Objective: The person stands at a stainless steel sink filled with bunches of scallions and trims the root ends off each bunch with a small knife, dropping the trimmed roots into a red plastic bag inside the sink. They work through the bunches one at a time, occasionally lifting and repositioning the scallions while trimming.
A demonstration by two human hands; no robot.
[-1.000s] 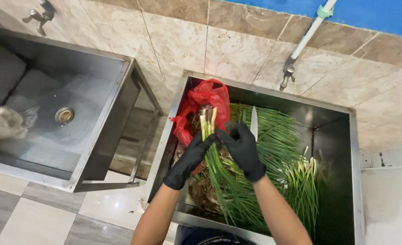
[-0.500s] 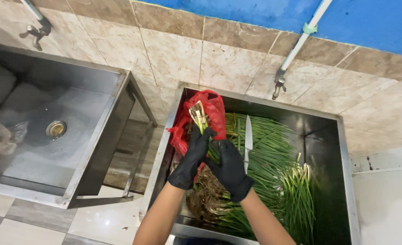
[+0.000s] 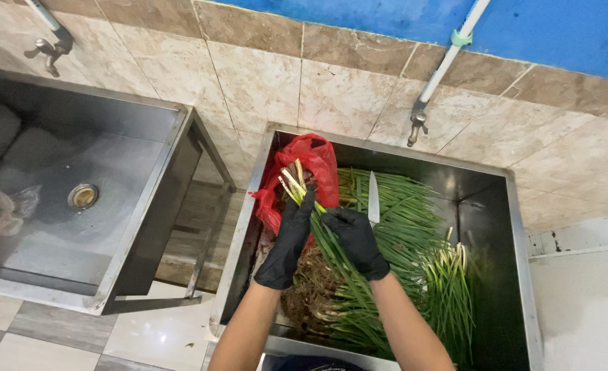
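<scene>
An empty steel sink (image 3: 77, 206) stands left. Over the red bag (image 3: 311, 168), the left hand (image 3: 287, 240) closes its grip on a green onion bunch (image 3: 297, 185); the right hand (image 3: 355, 237) grips its stalks. A knife (image 3: 373, 199) and many untrimmed green onions (image 3: 414, 261) remain in the right sink (image 3: 517, 275).

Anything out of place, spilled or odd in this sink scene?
One thing: a knife lies bare on the heap of green onions in the right sink, blade exposed beside the right hand. Roots and dirt are piled at the sink's front, below the red bag.
</scene>
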